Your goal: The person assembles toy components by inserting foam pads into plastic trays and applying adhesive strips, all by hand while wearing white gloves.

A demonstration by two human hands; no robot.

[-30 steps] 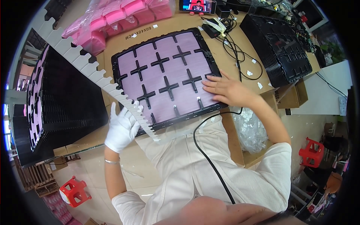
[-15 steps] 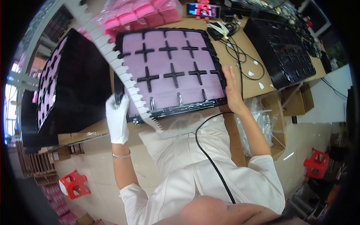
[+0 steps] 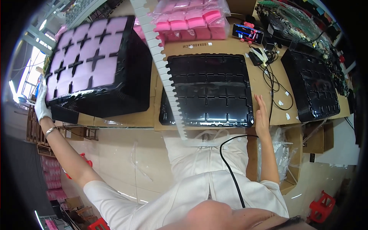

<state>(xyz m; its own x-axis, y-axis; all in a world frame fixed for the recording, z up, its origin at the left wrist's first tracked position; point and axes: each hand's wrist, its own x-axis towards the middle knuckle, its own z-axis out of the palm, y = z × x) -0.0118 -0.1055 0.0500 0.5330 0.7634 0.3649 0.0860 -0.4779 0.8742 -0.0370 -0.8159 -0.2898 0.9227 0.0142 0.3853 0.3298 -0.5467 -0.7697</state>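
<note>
At the left stands a tall stack of black plastic trays (image 3: 132,82). On top of it lies a tray filled with light purple pieces (image 3: 109,48), parted by black cross-shaped ribs. My left hand (image 3: 42,105), in a white glove, rests against the left side of this stack, fingers stretched along the tray's edge. In front of me on the table is a black tray (image 3: 211,90) with no purple pieces in it. Just off its right edge is my right hand (image 3: 262,117), bare, fingers extended and holding nothing.
Pink pieces in clear plastic (image 3: 191,23) sit behind the middle tray. A lit phone (image 3: 248,34) leans on a red figure, near tangled black cables (image 3: 271,76). More black trays (image 3: 312,84) are stacked at the right. A white notched strip (image 3: 163,73) crosses the view.
The purple-filled tray has gone from in front of me to the top of the left stack, my left hand moving left with it. A black tray without purple pieces now shows there.
</note>
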